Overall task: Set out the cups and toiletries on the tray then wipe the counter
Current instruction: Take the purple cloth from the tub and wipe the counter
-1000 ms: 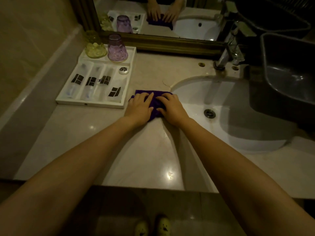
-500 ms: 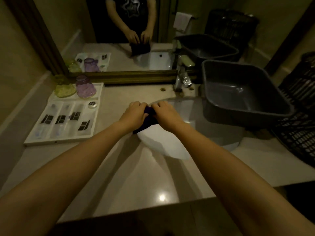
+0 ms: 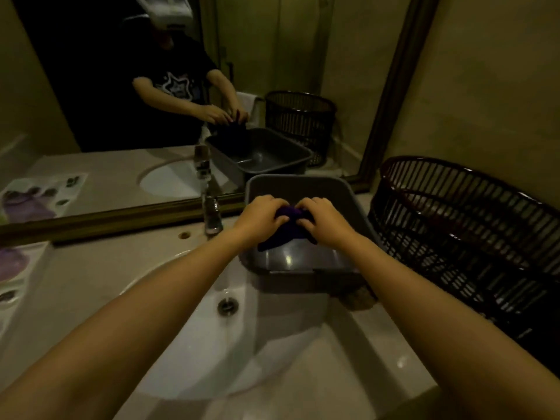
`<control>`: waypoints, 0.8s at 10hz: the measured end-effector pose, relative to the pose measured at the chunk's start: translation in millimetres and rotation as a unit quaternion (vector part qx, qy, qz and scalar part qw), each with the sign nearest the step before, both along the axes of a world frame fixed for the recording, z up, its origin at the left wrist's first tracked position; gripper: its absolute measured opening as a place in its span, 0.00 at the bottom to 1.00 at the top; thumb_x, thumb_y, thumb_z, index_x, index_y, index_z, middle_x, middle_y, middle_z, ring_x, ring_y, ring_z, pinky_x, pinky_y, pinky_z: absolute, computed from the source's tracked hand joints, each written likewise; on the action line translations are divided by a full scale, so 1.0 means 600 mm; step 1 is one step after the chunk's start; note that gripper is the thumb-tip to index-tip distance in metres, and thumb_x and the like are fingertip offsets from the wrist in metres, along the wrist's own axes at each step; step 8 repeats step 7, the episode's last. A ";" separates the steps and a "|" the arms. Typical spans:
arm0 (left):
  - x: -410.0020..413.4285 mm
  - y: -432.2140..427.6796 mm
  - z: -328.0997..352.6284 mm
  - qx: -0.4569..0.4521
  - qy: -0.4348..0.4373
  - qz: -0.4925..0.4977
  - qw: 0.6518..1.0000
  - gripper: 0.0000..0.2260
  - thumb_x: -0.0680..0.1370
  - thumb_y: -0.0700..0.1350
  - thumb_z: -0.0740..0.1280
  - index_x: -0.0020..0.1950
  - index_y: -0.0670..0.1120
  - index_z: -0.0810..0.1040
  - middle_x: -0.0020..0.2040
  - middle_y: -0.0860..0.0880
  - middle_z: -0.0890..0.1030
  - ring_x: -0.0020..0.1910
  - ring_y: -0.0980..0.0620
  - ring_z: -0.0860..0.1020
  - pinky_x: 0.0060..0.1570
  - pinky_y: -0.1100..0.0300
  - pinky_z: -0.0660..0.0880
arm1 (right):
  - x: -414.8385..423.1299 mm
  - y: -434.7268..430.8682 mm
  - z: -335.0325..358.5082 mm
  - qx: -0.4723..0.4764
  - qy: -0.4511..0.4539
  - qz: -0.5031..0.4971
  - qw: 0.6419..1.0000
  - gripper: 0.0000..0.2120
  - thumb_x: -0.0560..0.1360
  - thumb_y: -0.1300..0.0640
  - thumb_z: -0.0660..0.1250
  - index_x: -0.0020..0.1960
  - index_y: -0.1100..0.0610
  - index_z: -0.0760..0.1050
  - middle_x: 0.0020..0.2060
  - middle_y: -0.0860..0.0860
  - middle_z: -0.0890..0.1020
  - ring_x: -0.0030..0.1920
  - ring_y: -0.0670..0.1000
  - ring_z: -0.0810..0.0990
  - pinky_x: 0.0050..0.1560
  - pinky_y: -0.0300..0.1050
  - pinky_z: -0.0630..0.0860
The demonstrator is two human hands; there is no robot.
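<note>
Both hands are bunched around the purple cloth, the left hand and the right hand each closed on an end of it, holding it up over the open grey tub. The cloth hangs clear of the tub's floor, with a tail drooping toward the near wall; whether it touches that wall I cannot tell.

As for progress, the tray sits far to the left of the tub, cut off by the frame edge, with something pale purple on it and small dark-labelled items, blurred. So the setting-out looks done, as far as that sliver shows. The cloth being over the tub rather than on the counter suggests the wiping is finished or paused for a rinse or a drop-off; I would guess near the end, but the counter's state is hard to judge in this dim light.

Room around the tub is tight. Its near left corner overhangs the white sink. The tap stands just to the tub's left, close to the left forearm. A dark slatted basket crowds the tub's right side, near the right forearm. Behind the tub is the mirror frame. The open way out is straight back toward the person, over the sink.
</note>
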State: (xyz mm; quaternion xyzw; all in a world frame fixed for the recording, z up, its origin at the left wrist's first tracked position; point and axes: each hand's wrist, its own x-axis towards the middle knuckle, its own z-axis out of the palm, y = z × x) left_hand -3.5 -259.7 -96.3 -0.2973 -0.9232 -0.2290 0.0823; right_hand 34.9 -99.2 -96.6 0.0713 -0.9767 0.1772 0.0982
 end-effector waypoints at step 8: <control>-0.093 0.139 -0.142 -0.211 -0.306 -0.003 0.928 0.23 0.77 0.53 0.60 0.70 0.48 0.64 0.69 0.44 0.70 0.65 0.46 0.70 0.63 0.52 0.66 | -0.065 0.134 -0.120 0.000 -0.334 -0.057 0.941 0.36 0.73 0.48 0.68 0.74 0.55 0.55 0.72 0.58 0.64 0.70 0.59 0.66 0.69 0.53 0.65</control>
